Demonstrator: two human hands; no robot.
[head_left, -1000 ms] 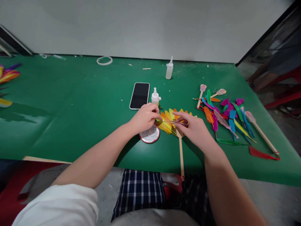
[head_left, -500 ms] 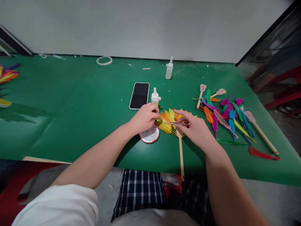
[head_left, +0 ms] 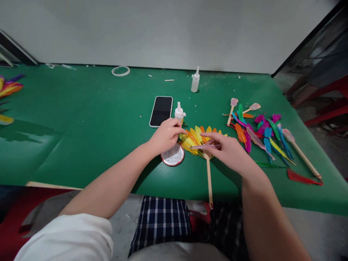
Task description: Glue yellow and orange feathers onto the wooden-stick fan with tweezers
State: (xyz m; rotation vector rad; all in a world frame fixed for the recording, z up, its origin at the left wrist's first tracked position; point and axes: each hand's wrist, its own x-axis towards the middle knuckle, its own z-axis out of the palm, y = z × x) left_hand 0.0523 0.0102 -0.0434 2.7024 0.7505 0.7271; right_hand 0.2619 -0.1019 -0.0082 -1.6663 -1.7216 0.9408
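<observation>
A fan of yellow and orange feathers (head_left: 194, 135) lies on the table with its wooden handle (head_left: 209, 177) pointing toward me. At its left edge, my left hand (head_left: 169, 136) has thumb and index finger closed around the outer end of a yellow feather. My right hand (head_left: 230, 150) grips thin metal tweezers (head_left: 199, 147), whose tips reach left over the lower part of the yellow feathers. Its palm and fingers hide the fan's right side. Under my left hand sits a round silver dish with a red rim (head_left: 173, 156), partly covered.
Behind my left hand stand a white glue bottle (head_left: 179, 112) and a phone (head_left: 161, 111). Another bottle (head_left: 195, 81) is farther back. Loose coloured feathers (head_left: 262, 132) and wooden fan handles (head_left: 306, 154) lie at right, with a red tassel (head_left: 303, 177). A white ring (head_left: 120, 71) lies near the wall.
My right hand and the tweezers have shifted slightly downward, toward the base of the feathers. More of the upper right feathers shows. My left hand has barely moved.
</observation>
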